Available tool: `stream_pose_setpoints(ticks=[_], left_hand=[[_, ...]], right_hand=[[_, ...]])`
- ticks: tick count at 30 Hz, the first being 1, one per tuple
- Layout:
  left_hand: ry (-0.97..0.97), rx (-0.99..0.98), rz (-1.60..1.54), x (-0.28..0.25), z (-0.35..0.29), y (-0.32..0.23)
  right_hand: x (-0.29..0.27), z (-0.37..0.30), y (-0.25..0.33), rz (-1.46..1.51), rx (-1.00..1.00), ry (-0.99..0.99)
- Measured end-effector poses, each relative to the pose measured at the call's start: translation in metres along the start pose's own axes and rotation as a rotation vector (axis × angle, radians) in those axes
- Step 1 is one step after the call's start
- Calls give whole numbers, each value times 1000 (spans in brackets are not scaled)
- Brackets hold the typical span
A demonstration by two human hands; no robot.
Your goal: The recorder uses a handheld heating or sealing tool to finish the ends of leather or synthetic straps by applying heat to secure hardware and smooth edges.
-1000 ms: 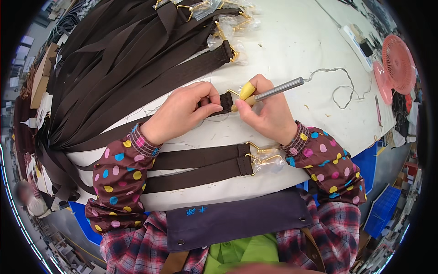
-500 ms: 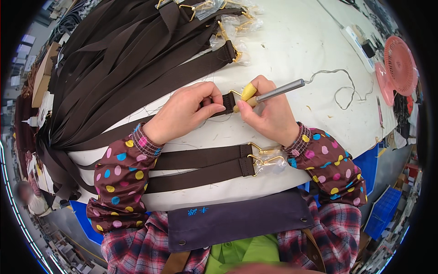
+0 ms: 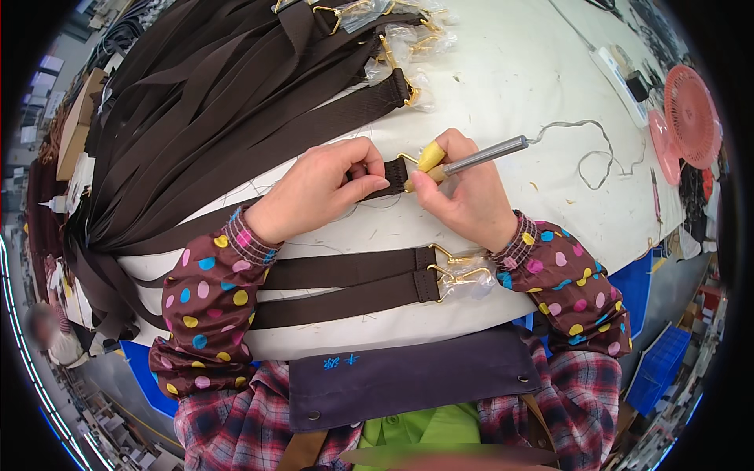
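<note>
A dark brown webbing strap runs under my left hand, whose thumb and fingers are closed on it close to its end. That end is a stitched tab with a gold metal buckle beyond it, partly covered by my other hand. My right hand grips a corded pen-shaped tool with a grey metal barrel and a tan lower part. Its lower end is at the strap's tab; the tip itself is hidden. A yellow finger cover sits on a finger of this hand.
Two finished-looking straps with plastic-wrapped gold clasps lie nearer me. A large pile of brown straps fills the far left. On the right are a thin cord, a power strip and a pink fan.
Both hands hold almost the same pose over the strap's end. The whole view has shifted very slightly; nothing has been let go or taken up.
</note>
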State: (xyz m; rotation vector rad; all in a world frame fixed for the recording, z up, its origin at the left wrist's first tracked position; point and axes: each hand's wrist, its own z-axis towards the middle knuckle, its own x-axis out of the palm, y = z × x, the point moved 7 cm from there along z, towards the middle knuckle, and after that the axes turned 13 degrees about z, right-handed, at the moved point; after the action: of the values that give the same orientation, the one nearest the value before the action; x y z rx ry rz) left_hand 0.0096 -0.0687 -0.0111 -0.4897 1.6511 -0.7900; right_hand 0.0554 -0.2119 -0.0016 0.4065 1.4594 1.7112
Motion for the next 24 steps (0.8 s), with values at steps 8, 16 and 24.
stream_pose_setpoints(ticks=[8,16,24], left_hand=[[80,91,159,-7,5,-19],[116,123,154,0,8,-6],[54,92,176,-1,7,-5]], right_hand=[[-1,2,1,110,5,9],[1,4,4,55,-10,11],[3,4,3,17,-19,21]])
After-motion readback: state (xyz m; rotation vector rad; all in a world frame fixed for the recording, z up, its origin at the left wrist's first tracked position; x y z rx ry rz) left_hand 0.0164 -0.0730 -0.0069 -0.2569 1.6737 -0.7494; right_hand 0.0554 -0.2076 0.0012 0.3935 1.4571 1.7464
